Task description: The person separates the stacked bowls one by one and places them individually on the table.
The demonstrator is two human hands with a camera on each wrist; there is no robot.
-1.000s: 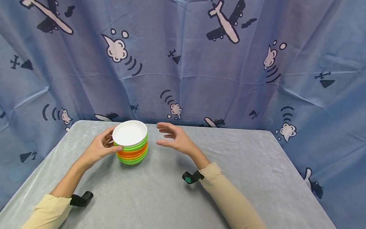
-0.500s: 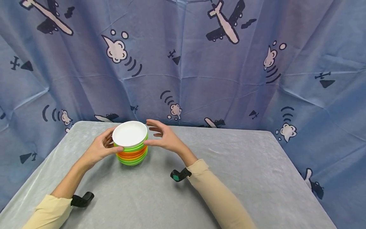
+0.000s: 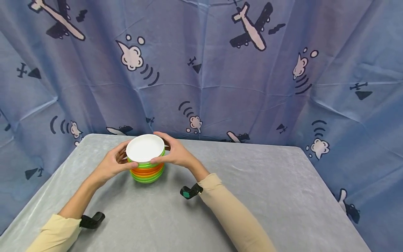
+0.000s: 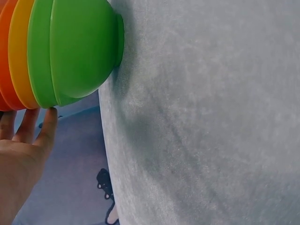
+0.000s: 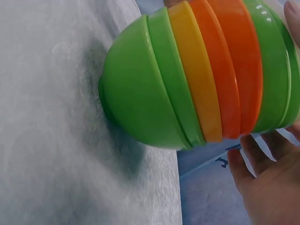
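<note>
A stack of nested bowls (image 3: 146, 172), green, yellow and orange outside, stands upright near the table's far left edge. The topmost bowl (image 3: 145, 148) shows a white inside. My left hand (image 3: 108, 166) holds the stack's left side, thumb at the front near the upper rims. On the opposite side my right hand (image 3: 177, 154) curls round the upper bowls, its thumb in front and fingers behind. In the left wrist view, fingertips of the left hand (image 4: 21, 159) meet the side of the stack. The right wrist view shows the right hand (image 5: 274, 183) close against the upper green and orange bowls.
The table (image 3: 267, 196) has a grey cloth cover. Behind it hangs a blue curtain (image 3: 176, 70) printed with planes and clouds. Each wrist wears a black camera band, on the left (image 3: 92, 220) and the right (image 3: 191, 191).
My right hand has moved left from beside the stack and come onto the upper bowls. The left hand has kept its hold, and the stack stands where it was.
</note>
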